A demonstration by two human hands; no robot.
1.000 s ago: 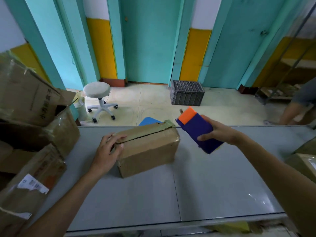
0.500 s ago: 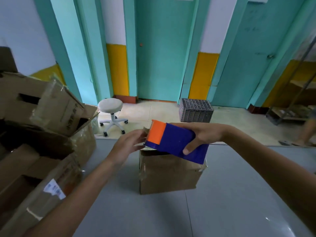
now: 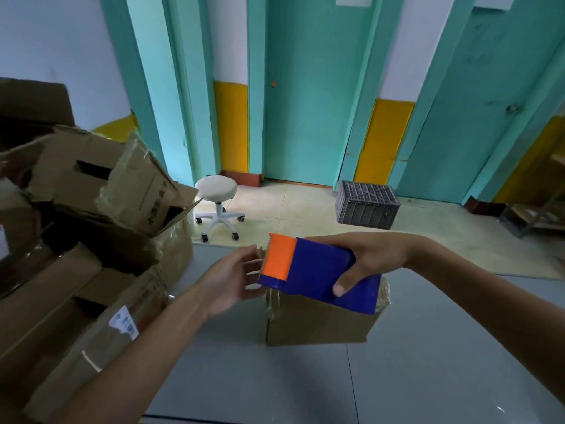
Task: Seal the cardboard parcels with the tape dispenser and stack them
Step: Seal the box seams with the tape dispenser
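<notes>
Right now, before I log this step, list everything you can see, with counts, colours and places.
tape dispenser: one, blue with orange end, over the parcel
cardboard parcel: one, brown, on the table
cardboard boxes: several, brown, piled at left
table: one, grey, foreground
stool: one, white, floor beyond
crate: one, grey, floor by doors
left hand: fingers extended at orange end
right hand: grips the tape dispenser
</notes>
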